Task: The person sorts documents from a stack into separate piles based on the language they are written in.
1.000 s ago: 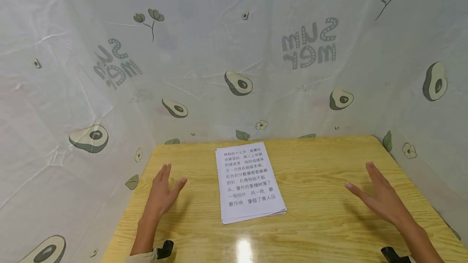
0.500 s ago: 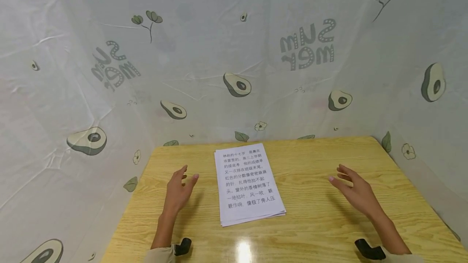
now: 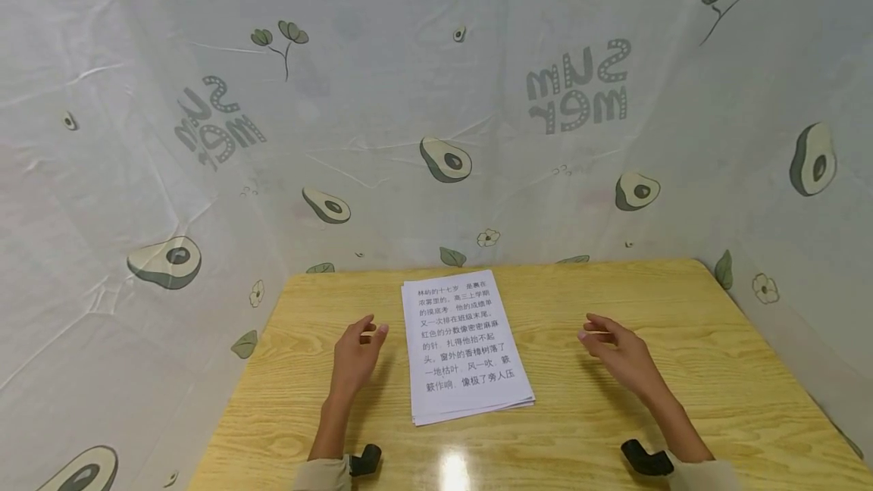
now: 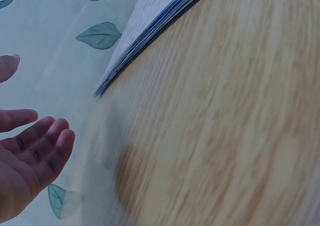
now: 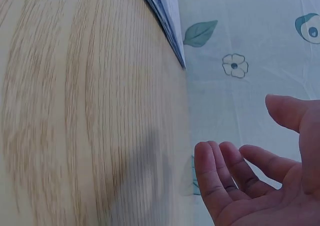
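Note:
A stack of white printed paper sheets [image 3: 467,347] lies on the wooden table, its edges slightly uneven. To its left, my left hand [image 3: 356,356] hovers above the tabletop with loosely bent fingers and holds nothing. My right hand [image 3: 622,358] hangs in the air on the other side, farther from the stack, also holding nothing. Neither hand touches the paper. In the left wrist view the left hand [image 4: 30,161] has its thumb apart from the fingers. The right wrist view shows the right hand [image 5: 265,181] with gently bent fingers and the thumb spread away.
The table [image 3: 559,430] has a yellow wood-grain top with a bright reflection near its front edge. A pale curtain [image 3: 382,97] printed with avocados, leaves and flowers surrounds the back and both sides. Black wrist mounts [image 3: 646,458] sit at the cuffs.
Both hands have moved inward toward the paper stack, the left one rightward and the right one leftward. Their fingers are more bent than before. The stack has stayed in place.

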A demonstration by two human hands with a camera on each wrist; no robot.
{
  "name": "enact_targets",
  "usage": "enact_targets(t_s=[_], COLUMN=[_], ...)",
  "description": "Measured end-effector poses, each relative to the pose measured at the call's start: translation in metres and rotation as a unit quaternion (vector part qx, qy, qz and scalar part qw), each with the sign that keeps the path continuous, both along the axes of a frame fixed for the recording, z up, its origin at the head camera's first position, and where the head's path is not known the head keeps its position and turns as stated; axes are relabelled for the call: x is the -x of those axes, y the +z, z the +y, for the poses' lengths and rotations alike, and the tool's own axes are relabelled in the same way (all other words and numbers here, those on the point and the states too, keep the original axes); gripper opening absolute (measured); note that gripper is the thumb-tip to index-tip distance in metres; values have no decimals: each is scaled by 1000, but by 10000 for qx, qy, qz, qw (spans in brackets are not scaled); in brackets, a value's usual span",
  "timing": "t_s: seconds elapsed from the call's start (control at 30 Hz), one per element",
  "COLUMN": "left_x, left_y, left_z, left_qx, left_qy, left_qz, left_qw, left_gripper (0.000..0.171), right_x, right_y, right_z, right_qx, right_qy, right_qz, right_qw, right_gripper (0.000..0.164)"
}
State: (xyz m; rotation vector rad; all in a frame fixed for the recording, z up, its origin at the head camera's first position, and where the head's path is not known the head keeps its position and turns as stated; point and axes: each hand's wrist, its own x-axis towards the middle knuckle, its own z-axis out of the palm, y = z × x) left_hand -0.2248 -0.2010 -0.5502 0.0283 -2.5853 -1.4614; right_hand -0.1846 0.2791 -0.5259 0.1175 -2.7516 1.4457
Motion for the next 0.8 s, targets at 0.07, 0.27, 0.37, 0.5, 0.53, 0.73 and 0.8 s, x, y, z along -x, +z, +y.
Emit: enact_targets(t_s=[0.07, 0.27, 0.37, 0.5, 0.53, 0.73, 0.8], left_x=[1, 2, 3, 5, 6, 9, 9], left_y=[-2, -5, -5, -4, -5, -8, -10], left_z=[4, 17, 24, 33, 35, 47, 50], left_qx=[-41, -168, -229, -310, -334, -155, -38], left_qy=[11, 99, 117, 66, 70, 74, 88], left_qz=[-30, -62, -111, -201, -248, -474, -510], left_qw=[10000, 9998, 9996, 9993, 9991, 9987, 9987], left_gripper=[62, 57, 56, 55, 55, 55, 55], right_x=[2, 9, 14, 21, 21, 25, 26], right_y=[-2, -5, -8, -12, -13, -16, -17], right_z=[-5, -22, -31, -44, -48, -68, -74], right_qx=[109, 422, 569, 612, 586, 595, 657], right_qy=[18, -11, 1, 39, 27, 60, 96], right_qz=[-5, -153, -227, -294, -308, -345, -389], right_qw=[9999, 9990, 9981, 9977, 9978, 9976, 9970], right_gripper=[62, 59, 57, 53, 52, 47, 47])
